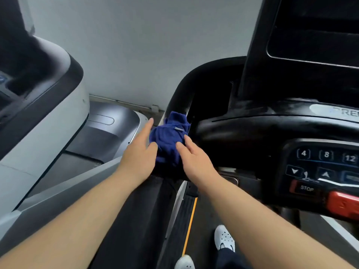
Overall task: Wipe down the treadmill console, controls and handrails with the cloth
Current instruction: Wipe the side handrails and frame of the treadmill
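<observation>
**Head view.** A blue cloth (pixel 170 140) is shown bunched in a loose heap on the left handrail (pixel 179 92). It lies just left of the console (pixel 291 55) base and well left of the controls (pixel 326 162).

The left hand (pixel 139 150) is set against the cloth's left side. Its thumb touches the fabric and its fingers (pixel 150 125) are straight and released. The right hand (pixel 196 160) is laid at the near right edge of the cloth, with its fingertips resting on the fabric, likewise released. Nothing is grasped by either hand.

The cloth is judged to be light, soft and limp. No shape of its own will be kept, and loose folds may trail once it is lifted. It is probably best gathered from above at the middle of the heap and wadded into one palm, so that a broad face is presented to the rail. Since the rail is narrow and rounded, the heap could be nudged off sideways if it is pushed and not gripped.

A STOP button (pixel 307 188) and a red key (pixel 343 202) are seen at the near right. A second treadmill (pixel 48 123) is seen at the left, and white shoes (pixel 224 239) are seen below.
</observation>
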Demonstrator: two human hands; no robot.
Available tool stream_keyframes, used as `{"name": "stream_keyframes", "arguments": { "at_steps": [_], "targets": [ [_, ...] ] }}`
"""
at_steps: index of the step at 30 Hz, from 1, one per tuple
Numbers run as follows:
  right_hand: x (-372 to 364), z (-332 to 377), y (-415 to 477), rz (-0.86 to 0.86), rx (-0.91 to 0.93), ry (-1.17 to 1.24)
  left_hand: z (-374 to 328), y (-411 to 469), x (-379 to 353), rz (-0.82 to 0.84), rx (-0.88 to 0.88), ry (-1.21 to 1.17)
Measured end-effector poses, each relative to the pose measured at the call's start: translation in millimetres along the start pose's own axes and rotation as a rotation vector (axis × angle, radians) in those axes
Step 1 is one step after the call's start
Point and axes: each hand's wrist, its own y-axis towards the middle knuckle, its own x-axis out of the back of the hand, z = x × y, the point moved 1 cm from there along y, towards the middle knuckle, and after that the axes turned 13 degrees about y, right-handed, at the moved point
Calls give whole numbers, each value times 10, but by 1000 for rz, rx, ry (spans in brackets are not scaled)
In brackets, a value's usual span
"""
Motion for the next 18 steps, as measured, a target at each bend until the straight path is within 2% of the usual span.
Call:
{"name": "stream_keyframes", "arguments": {
  "at_steps": [2,4,7,12,14,18],
  "targets": [
    [-139,58,113,-107,82,-278,135,-83,-48,-12,74,-104],
    [-228,129,240,-180,78,-379,219,-168,-125,12,109,-126],
    [-294,70,150,-186,63,-432,231,-224,-143,-35,124,-110],
    [-402,-291,-590,-35,205,-314,277,-160,-95,-95,299,-496],
    [-380,-280,-467,-42,219,-290,298,-192,-99,-95,281,-461],
    [-295,-55,61,-134,182,-236,231,-320,-107,-111,181,-214]
  ]
}}
